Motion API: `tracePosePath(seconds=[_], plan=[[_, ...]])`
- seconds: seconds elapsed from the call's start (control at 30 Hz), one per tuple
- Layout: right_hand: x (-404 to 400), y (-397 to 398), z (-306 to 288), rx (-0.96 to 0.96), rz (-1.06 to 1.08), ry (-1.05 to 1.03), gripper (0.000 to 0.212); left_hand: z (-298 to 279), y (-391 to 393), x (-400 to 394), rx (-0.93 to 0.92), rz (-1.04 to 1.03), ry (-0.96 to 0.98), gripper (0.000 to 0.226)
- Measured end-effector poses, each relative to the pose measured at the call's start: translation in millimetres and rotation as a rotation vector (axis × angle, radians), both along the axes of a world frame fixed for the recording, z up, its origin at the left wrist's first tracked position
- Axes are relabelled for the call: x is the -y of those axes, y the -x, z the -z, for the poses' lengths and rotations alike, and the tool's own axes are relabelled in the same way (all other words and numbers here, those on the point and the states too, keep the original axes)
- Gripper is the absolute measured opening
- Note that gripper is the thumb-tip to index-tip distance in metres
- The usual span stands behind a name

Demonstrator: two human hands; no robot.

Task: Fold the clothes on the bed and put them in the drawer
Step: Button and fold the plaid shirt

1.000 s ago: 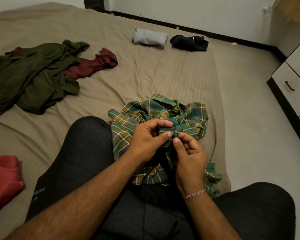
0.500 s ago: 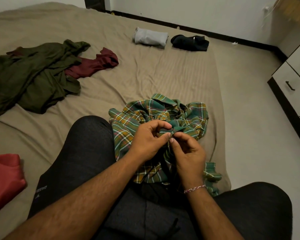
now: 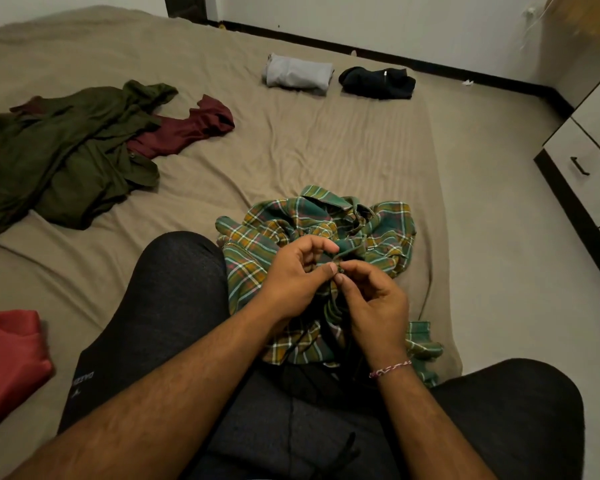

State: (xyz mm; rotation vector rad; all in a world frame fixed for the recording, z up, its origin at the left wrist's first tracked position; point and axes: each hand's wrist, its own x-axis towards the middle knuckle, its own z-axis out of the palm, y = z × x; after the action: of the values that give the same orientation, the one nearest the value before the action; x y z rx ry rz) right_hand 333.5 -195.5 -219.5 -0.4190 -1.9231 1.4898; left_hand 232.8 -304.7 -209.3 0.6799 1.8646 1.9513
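Observation:
A crumpled green and yellow plaid shirt lies on the bed between my knees. My left hand pinches the shirt's front edge between thumb and fingers. My right hand pinches the same edge at a small button, fingertips touching those of the left. On the far part of the bed sit a folded grey garment and a folded black garment. An unfolded olive green shirt lies at the left over a maroon garment. A red cloth lies at the near left edge.
A white chest with a drawer and black handle stands at the right, across a strip of beige floor. My legs in dark trousers rest on the bed. A black skirting board runs along the far wall.
Both hands have shifted slightly up along the plaid shirt's edge, and the fingertips now meet at a button. The other clothes have not moved.

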Motion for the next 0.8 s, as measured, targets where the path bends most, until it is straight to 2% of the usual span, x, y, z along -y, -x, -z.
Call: tracePosePath(seconds=[0.13, 0.27, 0.3, 0.4, 0.43, 0.53, 0.63, 0.7, 0.73, 0.8], plan=[[-6, 1, 3, 0.045, -0.008, -0.051, 0.013, -1, 1, 1, 0.105, 0.037, -0.061, 0.023], [-11, -2, -1, 0.061, -0.001, -0.382, 0.014, -2, 3, 2, 0.114, 0.058, -0.064, 0.022], [-12, -1, -2, 0.06, 0.012, -0.407, 0.015, -3, 3, 2, 0.108, 0.07, -0.061, 0.022], [-15, 0, -7, 0.053, -0.025, -0.213, 0.024, -6, 3, 3, 0.11, 0.102, -0.068, 0.023], [-17, -2, -11, 0.031, -0.068, -0.224, 0.027, -7, 2, 3, 0.118, 0.111, -0.077, 0.023], [-27, -9, -16, 0.019, -0.126, -0.525, 0.032, -9, 4, 6, 0.135, 0.145, -0.079, 0.024], [-31, -9, -15, 0.031, -0.079, -0.638, 0.029, -9, 5, 6, 0.143, 0.175, -0.056, 0.023], [-25, -7, -13, 0.02, -0.01, -0.629, 0.022, -9, 5, 5, 0.147, 0.172, -0.056, 0.022], [-22, -7, -13, 0.023, 0.014, -0.554, 0.019, -9, 5, 4, 0.139, 0.169, -0.058, 0.021], [-20, -6, -14, 0.085, -0.028, -0.267, 0.018, -8, 4, 3, 0.122, 0.148, -0.063, 0.02]])
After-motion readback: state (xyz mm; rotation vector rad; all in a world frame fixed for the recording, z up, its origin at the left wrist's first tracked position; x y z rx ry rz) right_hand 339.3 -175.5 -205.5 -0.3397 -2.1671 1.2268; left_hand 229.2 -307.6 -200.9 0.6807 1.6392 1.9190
